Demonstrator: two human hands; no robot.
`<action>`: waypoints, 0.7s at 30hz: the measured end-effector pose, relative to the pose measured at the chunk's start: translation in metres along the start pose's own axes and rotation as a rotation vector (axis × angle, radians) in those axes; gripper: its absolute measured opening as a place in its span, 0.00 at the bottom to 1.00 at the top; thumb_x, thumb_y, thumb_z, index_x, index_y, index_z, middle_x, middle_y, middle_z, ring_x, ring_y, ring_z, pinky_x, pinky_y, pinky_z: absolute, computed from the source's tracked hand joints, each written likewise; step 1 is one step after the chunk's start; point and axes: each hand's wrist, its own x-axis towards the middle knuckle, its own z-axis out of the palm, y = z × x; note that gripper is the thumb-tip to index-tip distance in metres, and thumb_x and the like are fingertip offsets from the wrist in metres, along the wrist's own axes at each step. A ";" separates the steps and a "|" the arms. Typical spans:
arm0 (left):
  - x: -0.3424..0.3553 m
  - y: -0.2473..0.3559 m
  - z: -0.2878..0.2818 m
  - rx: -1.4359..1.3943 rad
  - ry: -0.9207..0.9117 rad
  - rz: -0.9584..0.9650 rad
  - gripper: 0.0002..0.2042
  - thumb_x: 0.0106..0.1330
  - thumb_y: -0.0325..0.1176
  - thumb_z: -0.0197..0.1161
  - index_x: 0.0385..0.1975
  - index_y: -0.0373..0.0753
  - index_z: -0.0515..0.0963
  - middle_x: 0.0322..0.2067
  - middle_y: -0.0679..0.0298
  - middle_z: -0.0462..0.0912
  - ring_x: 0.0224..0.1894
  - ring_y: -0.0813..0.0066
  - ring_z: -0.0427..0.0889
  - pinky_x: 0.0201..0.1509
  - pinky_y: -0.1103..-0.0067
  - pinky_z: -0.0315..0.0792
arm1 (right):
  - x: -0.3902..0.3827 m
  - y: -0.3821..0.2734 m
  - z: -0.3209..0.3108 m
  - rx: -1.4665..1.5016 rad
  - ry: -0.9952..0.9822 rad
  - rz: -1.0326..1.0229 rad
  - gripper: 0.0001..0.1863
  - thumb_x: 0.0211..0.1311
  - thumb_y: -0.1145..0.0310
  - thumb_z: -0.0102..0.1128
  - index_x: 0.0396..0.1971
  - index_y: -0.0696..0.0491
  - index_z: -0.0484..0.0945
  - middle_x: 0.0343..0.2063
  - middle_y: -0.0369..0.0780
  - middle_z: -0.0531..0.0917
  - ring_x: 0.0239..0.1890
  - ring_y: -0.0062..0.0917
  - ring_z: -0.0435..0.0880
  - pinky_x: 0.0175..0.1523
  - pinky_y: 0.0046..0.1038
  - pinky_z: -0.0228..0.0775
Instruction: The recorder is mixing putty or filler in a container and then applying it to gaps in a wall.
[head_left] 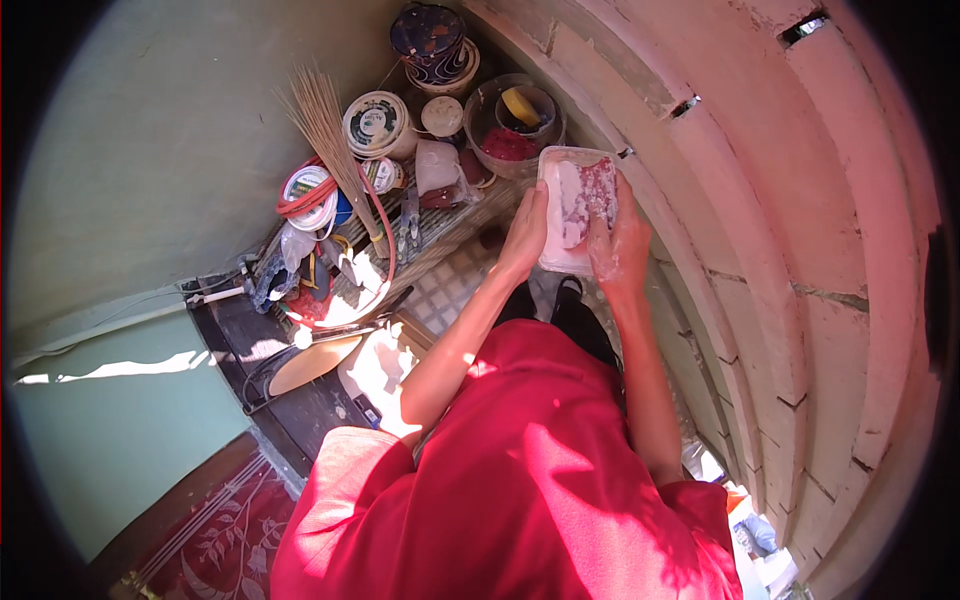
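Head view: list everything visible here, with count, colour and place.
Plastic tray: one, clear with pink-white contents, held at the stepped wall.
Stepped wall: one, pinkish, right side.
Clear bowl: one, holding red stuff and a yellow piece, top centre.
Round tubs: several, white-lidded, upper left of the bowl.
Dark tin: one, top.
Broom: one, straw, among the tubs.
Red hose: one, coiled, left.
Red garment: one, below.
Left hand: on the tray's left edge.
Right hand: on the tray's right side.
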 end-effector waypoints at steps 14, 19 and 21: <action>-0.016 -0.007 0.008 0.059 -0.026 -0.032 0.28 0.77 0.52 0.35 0.52 0.30 0.69 0.48 0.57 0.75 0.50 0.74 0.71 0.59 0.77 0.62 | -0.002 -0.005 -0.042 -0.016 -0.205 0.001 0.29 0.53 0.79 0.51 0.60 0.58 0.68 0.42 0.57 0.81 0.49 0.48 0.81 0.53 0.34 0.71; -0.025 0.002 0.018 0.071 0.000 0.016 0.28 0.77 0.52 0.35 0.51 0.30 0.69 0.47 0.56 0.75 0.50 0.73 0.71 0.58 0.77 0.62 | 0.014 -0.011 -0.061 -0.083 -0.194 -0.063 0.29 0.52 0.81 0.49 0.59 0.57 0.69 0.45 0.56 0.80 0.51 0.47 0.80 0.55 0.33 0.70; -0.024 0.003 0.019 0.080 0.001 0.035 0.28 0.77 0.53 0.35 0.50 0.30 0.69 0.47 0.56 0.75 0.49 0.72 0.71 0.58 0.77 0.63 | 0.016 0.000 -0.061 -0.088 -0.170 -0.081 0.29 0.52 0.81 0.49 0.59 0.56 0.70 0.44 0.55 0.80 0.50 0.47 0.80 0.54 0.34 0.71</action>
